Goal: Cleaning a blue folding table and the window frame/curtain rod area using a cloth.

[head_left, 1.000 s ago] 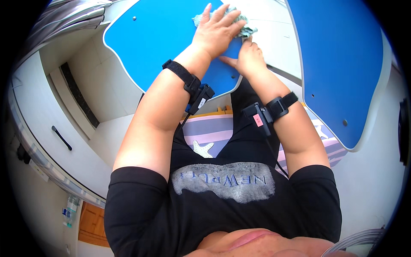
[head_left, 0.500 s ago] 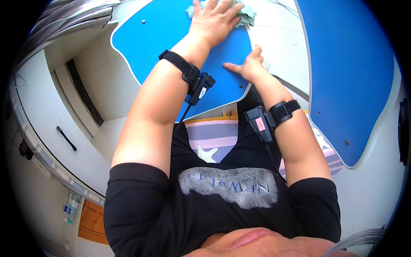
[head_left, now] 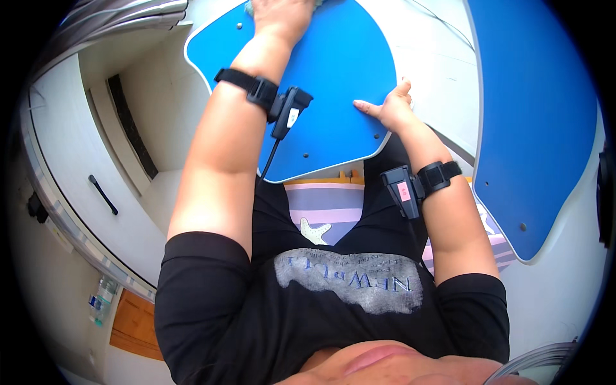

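"Where's the left hand (head_left: 282,18)?"

"At the far end of the blue panel (head_left: 337,70), over a pale green cloth (head_left: 249,8); the top edge cuts its fingers off."

"And the right hand (head_left: 396,113)?"

"At the panel's right edge, thumb on the blue face, other fingers beyond the rim and partly hidden. I can't tell whether they grip."

"Anything nearby?"

"A second blue panel (head_left: 539,115) further right, apart from that hand, plus a black strapped device (head_left: 290,114) near each wrist."
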The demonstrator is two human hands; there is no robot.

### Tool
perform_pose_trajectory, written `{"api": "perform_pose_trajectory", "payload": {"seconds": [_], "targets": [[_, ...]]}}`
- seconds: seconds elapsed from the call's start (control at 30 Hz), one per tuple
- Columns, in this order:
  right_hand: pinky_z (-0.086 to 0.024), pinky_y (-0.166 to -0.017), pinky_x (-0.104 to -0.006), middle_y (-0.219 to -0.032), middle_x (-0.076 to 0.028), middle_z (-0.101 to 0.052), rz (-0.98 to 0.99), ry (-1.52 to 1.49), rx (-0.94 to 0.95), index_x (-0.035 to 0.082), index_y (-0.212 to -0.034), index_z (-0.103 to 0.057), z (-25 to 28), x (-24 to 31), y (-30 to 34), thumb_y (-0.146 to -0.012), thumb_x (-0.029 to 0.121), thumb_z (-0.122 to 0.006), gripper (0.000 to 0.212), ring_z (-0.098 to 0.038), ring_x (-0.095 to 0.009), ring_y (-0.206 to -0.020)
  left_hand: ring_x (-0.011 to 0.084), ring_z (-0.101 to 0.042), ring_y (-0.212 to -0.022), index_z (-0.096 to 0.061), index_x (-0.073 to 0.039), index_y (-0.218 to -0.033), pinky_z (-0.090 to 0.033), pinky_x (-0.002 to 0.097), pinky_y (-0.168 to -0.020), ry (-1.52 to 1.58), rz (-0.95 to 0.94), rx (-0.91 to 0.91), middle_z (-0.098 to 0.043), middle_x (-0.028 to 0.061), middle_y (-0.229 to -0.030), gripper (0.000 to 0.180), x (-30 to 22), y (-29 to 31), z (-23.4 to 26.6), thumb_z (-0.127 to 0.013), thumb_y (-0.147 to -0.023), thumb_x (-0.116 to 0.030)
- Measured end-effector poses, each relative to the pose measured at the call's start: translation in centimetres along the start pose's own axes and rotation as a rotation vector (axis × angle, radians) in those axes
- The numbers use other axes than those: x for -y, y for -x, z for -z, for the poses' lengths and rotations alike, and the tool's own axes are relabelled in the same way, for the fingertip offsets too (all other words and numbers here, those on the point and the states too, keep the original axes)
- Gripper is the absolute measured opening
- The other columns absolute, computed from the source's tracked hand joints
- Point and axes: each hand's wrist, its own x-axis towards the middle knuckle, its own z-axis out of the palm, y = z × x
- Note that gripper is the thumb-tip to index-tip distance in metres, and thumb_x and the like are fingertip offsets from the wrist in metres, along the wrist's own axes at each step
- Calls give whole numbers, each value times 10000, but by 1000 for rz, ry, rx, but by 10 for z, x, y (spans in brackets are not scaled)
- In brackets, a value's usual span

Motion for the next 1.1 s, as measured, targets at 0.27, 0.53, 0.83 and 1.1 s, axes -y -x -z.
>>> {"api": "perform_pose_trajectory", "payload": {"seconds": [0.27,0.53,0.83,1.1], "targets": [[-476,-972,-394,-1298,-356,-349,39,-22,-17,-89,-1339,-15,-1,1,-5,-623,449,-869,1237,-471,-413,-1207,343,-438,-1234,-509,-208,-1311,-348,522,-1014,-2,176,110,-482,91,-1371,447,36,9,-20,-465,-930,-437],[-451,-1002,-417,-1326,-357,-362,67,-46,-27,-58,-1407,12,-8,-15,-18,-583,510,-867,1332,-453,-434,-1228,359,-494,-1088,-543,-66,-1181,-411,494,-929,-84,250,-77,-552,153,-1173,343,89,51,-6,-539,-897,-259],[-450,-1003,-403,-1289,-369,-403,117,-19,-63,-90,-1388,-10,-8,-16,-23,-614,518,-850,1294,-490,-432,-1198,360,-499,-1061,-526,-103,-1225,-434,481,-913,-143,306,-85,-490,149,-1244,367,154,78,-5,-522,-927,-316],[-473,-959,-399,-1275,-380,-351,149,-22,-34,-117,-1332,48,-6,-21,-25,-694,447,-829,1222,-507,-416,-1166,426,-509,-1164,-368,-146,-1392,-448,483,-952,269,736,-155,-369,199,-1405,503,120,113,13,-486,-952,-358]]}}
